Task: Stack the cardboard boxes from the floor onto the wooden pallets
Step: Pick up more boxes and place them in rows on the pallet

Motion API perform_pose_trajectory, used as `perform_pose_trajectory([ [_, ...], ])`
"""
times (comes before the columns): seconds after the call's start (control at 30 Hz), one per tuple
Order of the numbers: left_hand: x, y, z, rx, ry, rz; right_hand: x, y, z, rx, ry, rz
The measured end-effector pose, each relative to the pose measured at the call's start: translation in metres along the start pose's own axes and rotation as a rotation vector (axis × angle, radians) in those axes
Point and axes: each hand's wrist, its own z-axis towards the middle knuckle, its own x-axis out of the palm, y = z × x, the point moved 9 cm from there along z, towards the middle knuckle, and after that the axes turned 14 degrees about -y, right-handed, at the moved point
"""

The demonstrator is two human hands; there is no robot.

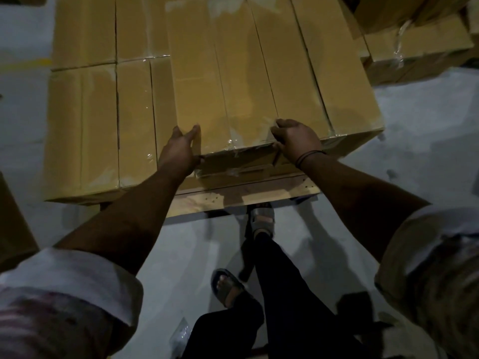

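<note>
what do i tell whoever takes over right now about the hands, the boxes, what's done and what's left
Left hand: flat against the near left corner of the top box.
Right hand: fingers curled round its near right corner.
The top box lies on the wooden pallet stack, among the stacked boxes.
Done: several boxes stacked.
Left: square this one, let go, probably fetch the loose boxes at upper right.

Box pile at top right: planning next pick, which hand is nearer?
Right. The right hand grips the top box's near-right corner, toward the pile; the left hand presses its near-left corner.
</note>
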Motion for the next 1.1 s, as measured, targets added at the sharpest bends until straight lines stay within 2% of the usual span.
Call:
perform_pose_trajectory([
  [0.17, 0.006, -0.005, -0.001, -0.017, 0.08, 0.051, 0.0, -0.004, 0.0, 0.003, -0.019, 0.034],
  [0.3, 0.008, -0.055, 0.003, 0.274, -0.02, 0.148, 0.006, -0.014, -0.012, -0.029, -0.008, 0.102],
  [0.4, 0.029, -0.11, 0.005, 0.5, 0.048, 0.174, 0.013, -0.023, -0.019, -0.139, 0.015, 0.068],
  [0.5, 0.058, -0.147, 0.003, 0.62, 0.147, 0.196, 0.008, -0.025, -0.014, -0.215, -0.027, 0.047],
  [0.7, 0.066, -0.154, 0.003, 0.561, 0.117, 0.129, 0.005, -0.022, -0.008, -0.247, -0.028, 0.061],
  [0.9, 0.066, -0.152, 0.009, 0.594, 0.115, 0.139, 0.0, -0.019, -0.007, -0.203, -0.091, 0.083],
  [1.1, 0.068, -0.151, 0.009, 0.605, 0.118, 0.121, -0.004, -0.018, -0.006, -0.169, -0.062, 0.096],
])
